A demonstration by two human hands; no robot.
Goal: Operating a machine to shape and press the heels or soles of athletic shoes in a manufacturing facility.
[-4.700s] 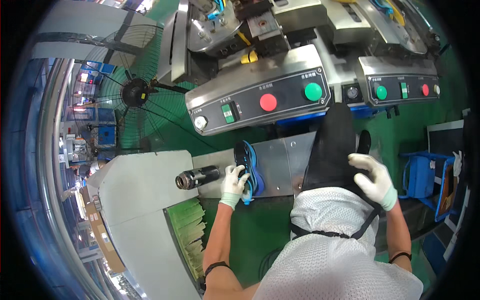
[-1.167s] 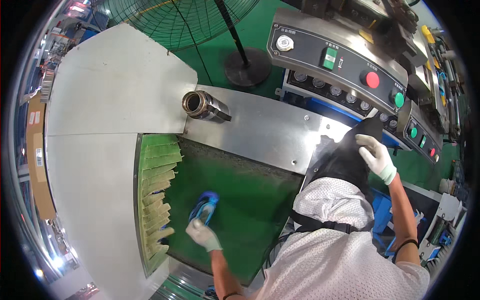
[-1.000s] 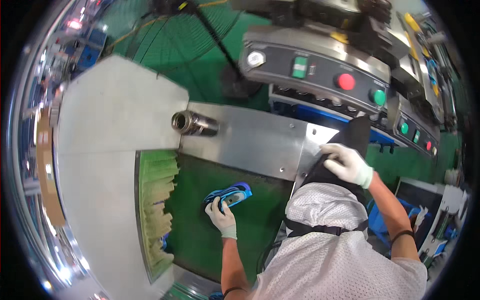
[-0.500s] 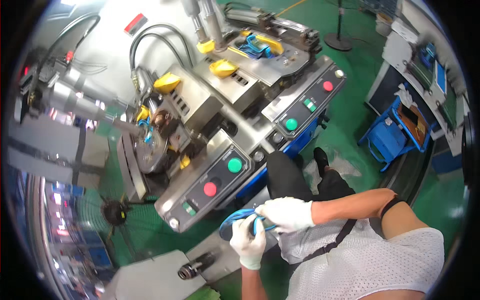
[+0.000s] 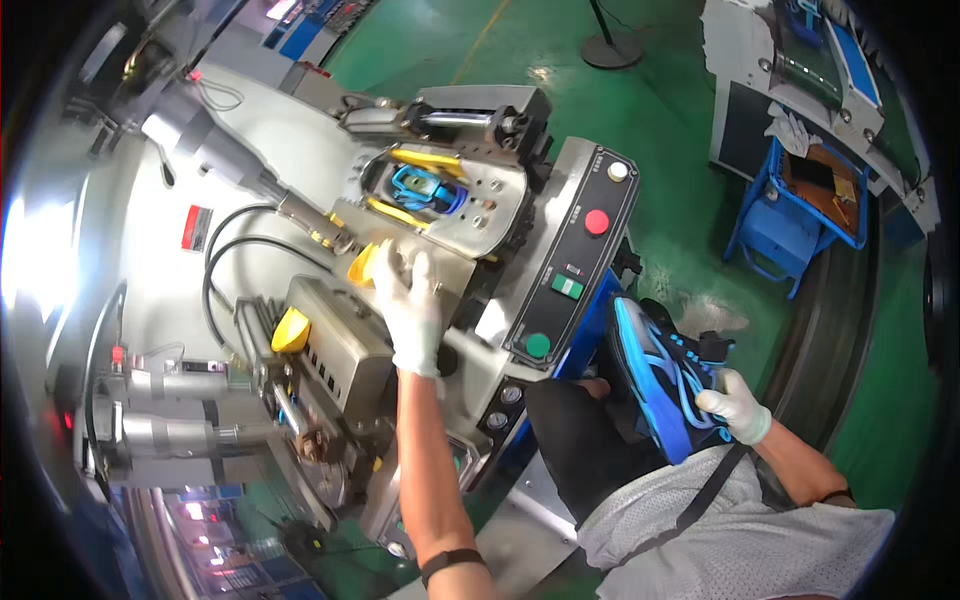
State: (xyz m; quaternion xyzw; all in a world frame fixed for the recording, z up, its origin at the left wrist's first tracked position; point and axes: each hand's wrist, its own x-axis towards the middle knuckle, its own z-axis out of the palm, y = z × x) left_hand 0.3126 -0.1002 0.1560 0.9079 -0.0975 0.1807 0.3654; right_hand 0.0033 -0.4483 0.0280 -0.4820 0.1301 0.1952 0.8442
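Note:
My right hand [image 5: 738,408], in a white glove, is closed on a blue and black sports shoe [image 5: 655,385], which it holds tilted above my legs. My left hand [image 5: 408,310], also gloved, reaches over the steel machine with its fingers apart. Its fingertips are right by a yellow curved piece [image 5: 362,266] on the machine; whether they touch it I cannot tell. Beyond that hand, another blue shoe [image 5: 428,188] sits in the machine's station between two yellow pads [image 5: 398,213].
A control panel [image 5: 575,255] with red and green buttons runs along the machine's near edge. A second yellow piece [image 5: 291,330] sits on the left station. At right stand a blue cart [image 5: 785,225] and a grey machine [image 5: 745,120]; a pole base [image 5: 611,50] rests on the green floor.
My left hand has left the shoe and moved forward over the machine. My right hand has carried the shoe to the right. The view has turned, so the machine appears rotated.

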